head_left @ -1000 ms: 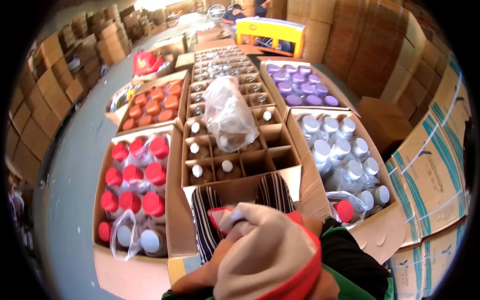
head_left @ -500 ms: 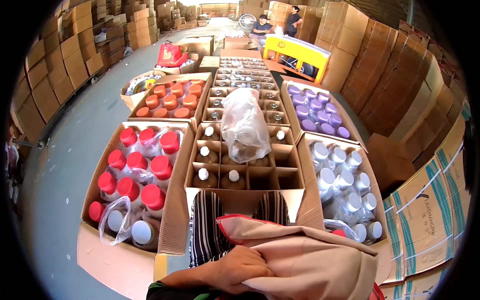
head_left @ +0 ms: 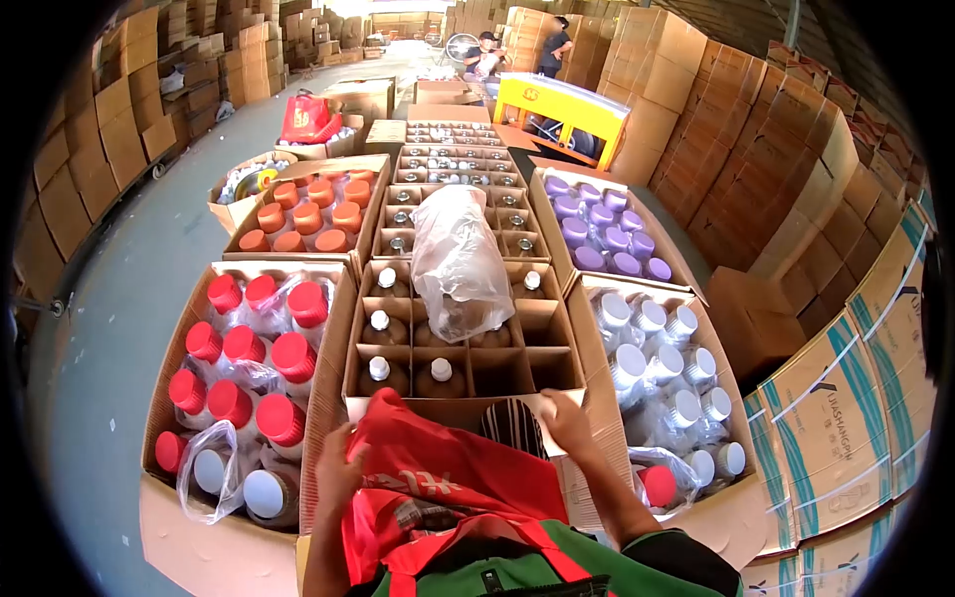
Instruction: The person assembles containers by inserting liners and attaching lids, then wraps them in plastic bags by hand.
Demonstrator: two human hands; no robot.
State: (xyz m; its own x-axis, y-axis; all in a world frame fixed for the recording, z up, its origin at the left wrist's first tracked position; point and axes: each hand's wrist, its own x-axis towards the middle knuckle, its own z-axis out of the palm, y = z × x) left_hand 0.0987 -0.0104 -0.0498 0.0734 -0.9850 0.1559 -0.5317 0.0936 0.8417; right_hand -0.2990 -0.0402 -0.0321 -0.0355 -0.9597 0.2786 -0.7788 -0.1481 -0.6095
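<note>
A red apron (head_left: 448, 493) with pale lettering lies over my lap, its upper corner lifted against the front of the divided carton (head_left: 468, 408). My left hand (head_left: 340, 463) is beside the apron's left edge, fingers apart; I cannot tell whether it touches the cloth. At the carton's front right corner is my right hand (head_left: 567, 423), fingers stretched forward and no object visible in it. Brown bottles with white caps (head_left: 441, 375) stand in some of the carton's compartments. A crumpled clear plastic bag (head_left: 458, 259) lies across its middle.
Open boxes of red-capped bottles (head_left: 230, 403) and white-capped bottles (head_left: 665, 363) flank the carton. Behind them stand orange-capped bottles (head_left: 306, 217) and purple-capped bottles (head_left: 602, 224). A yellow machine frame (head_left: 562, 109) and two people are farther back. Stacked cartons (head_left: 821, 408) line the right.
The cloth, earlier gathered in my left hand with its beige side showing, now hangs down red side out. My left hand has let go and moved left. My right hand has come into view.
</note>
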